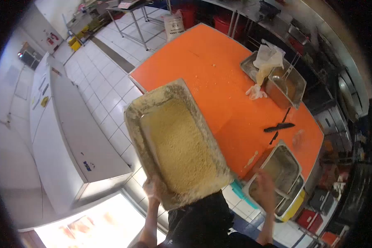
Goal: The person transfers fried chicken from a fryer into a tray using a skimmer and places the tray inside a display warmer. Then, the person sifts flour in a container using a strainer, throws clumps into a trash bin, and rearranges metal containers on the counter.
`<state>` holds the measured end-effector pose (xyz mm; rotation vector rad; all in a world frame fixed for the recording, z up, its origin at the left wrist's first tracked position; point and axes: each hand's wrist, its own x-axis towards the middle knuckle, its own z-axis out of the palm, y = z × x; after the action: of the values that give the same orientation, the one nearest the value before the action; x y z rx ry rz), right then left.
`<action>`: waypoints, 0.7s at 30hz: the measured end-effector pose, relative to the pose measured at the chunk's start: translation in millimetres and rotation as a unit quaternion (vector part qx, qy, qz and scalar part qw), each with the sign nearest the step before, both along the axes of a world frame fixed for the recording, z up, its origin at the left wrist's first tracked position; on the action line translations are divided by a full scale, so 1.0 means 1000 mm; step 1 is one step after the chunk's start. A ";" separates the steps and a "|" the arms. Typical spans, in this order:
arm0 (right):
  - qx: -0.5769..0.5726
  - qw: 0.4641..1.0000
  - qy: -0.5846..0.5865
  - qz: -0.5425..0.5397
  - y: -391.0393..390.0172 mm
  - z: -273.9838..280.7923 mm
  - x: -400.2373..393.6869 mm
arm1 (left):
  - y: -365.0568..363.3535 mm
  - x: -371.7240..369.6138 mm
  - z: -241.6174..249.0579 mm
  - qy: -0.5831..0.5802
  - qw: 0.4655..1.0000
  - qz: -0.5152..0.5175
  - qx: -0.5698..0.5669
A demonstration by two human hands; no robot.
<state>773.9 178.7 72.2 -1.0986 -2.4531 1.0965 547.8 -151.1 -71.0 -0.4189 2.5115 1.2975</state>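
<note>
A deep metal pan (133, 113) with flour-caked walls is tilted in front of my body. Pale yellow breading-like powder (180, 144) fills its bottom. My left hand (153, 188) is closed on the pan's near left edge. My right hand (263, 188), smeared by motion, is apart from that pan, over an oblong metal container (283, 165) at the table's near right corner. Another metal container (293, 198) overlaps it there.
On the orange table (186, 62) lie a black-handled knife (279, 127), a clear plastic bag (268, 58) and a deep metal pan with a wire-handled tool (295, 89). A white chest freezer (82, 136) stands left; a sack (173, 25) is on the tiled floor behind.
</note>
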 end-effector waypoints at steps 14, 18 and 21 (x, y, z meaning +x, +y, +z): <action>-0.374 0.889 -0.215 -0.156 -0.367 -0.355 -0.153 | -0.236 -0.088 -0.052 -0.103 0.976 -0.064 -0.179; -0.377 0.867 -0.245 -0.216 -0.352 -0.390 -0.123 | -0.275 -0.079 -0.168 -0.212 0.961 -0.069 -0.162; -0.353 0.859 -0.267 -0.256 -0.344 -0.420 -0.099 | -0.252 -0.079 -0.209 -0.202 0.961 -0.119 -0.143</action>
<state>674.7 -165.4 -347.9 -2.3824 -1.8355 1.7088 468.5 -403.2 -279.7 -0.3821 2.3095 0.6792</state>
